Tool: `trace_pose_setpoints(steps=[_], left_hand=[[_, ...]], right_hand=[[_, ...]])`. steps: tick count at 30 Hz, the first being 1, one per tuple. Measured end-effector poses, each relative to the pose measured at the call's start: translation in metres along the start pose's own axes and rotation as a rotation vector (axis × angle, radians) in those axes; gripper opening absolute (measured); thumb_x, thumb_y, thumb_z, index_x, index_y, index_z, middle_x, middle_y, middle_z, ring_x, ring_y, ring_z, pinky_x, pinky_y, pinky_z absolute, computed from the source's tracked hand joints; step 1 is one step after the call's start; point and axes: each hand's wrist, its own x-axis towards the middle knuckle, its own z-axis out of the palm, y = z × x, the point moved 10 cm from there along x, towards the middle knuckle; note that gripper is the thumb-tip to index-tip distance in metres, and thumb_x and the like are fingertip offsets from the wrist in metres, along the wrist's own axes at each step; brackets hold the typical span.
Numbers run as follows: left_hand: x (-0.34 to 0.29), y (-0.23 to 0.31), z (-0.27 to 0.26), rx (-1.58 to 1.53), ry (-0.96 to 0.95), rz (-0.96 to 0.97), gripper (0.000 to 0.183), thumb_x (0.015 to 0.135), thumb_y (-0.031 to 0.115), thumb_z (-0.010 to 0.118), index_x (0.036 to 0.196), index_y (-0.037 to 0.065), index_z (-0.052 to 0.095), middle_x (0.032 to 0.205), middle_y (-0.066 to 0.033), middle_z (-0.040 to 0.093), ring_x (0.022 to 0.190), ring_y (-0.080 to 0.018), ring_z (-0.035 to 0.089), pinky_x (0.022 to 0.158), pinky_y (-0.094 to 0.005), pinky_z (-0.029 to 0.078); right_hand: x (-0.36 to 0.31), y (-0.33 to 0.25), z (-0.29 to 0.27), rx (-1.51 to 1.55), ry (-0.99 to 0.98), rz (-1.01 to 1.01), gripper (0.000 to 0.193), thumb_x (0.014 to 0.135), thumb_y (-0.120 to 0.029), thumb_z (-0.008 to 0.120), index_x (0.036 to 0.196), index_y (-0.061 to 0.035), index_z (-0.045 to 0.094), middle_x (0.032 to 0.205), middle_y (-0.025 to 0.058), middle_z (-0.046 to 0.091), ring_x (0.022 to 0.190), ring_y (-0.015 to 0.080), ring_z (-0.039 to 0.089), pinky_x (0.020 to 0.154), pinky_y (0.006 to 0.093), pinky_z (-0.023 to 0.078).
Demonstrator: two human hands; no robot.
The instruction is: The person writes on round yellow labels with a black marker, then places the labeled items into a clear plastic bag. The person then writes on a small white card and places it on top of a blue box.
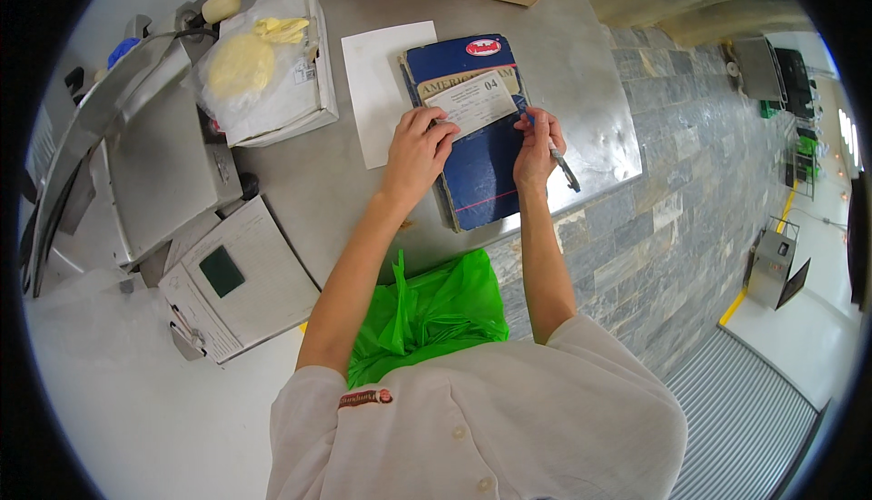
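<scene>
A slicer (pixel 136 137) stands at the far left, a clipboard (pixel 241 287) below it and a tray of cheese (pixel 263 69) behind. On the steel counter (pixel 309 182) lies a white sheet (pixel 381 82) beside a dark blue package (pixel 477 132). The left hand (pixel 420 146), arm stretched forward, pinches the lower corner of the package's label (pixel 472 100). The right hand (pixel 538 150) presses the label's right edge, gripping a pen (pixel 563 168).

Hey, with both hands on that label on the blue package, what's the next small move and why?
Probably press the white label flat: left hand pins its lower corner, right hand holds its edge and a pen, and it lies crooked on the blue package.
</scene>
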Motion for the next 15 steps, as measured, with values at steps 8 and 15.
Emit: trace_pose_setpoints(steps=[8, 15], left_hand=[[-0.012, -0.013, 0.001, -0.101, 0.101, -0.033, 0.013, 0.073, 0.006, 0.065, 0.085, 0.008, 0.064, 0.105, -0.0046, 0.056, 0.103, -0.0261, 0.051, 0.088, -0.0364, 0.043], [-0.014, -0.01, -0.003, -0.037, 0.152, 0.035, 0.016, 0.07, 0.008, 0.069, 0.086, 0.008, 0.064, 0.104, -0.0038, 0.059, 0.104, -0.0251, 0.052, 0.088, -0.036, 0.043]], right_hand=[[-0.018, -0.01, 0.043, -0.258, -0.208, 0.021, 0.019, 0.085, -0.013, 0.06, 0.072, 0.0004, 0.057, 0.065, 0.0001, 0.056, 0.06, 0.0042, 0.046, 0.054, 0.0201, 0.036], [-0.024, 0.008, 0.061, -0.276, -0.27, 0.035, 0.025, 0.077, -0.011, 0.069, 0.062, 0.0007, 0.054, 0.056, -0.0022, 0.05, 0.053, 0.0032, 0.04, 0.048, 0.0202, 0.031]])
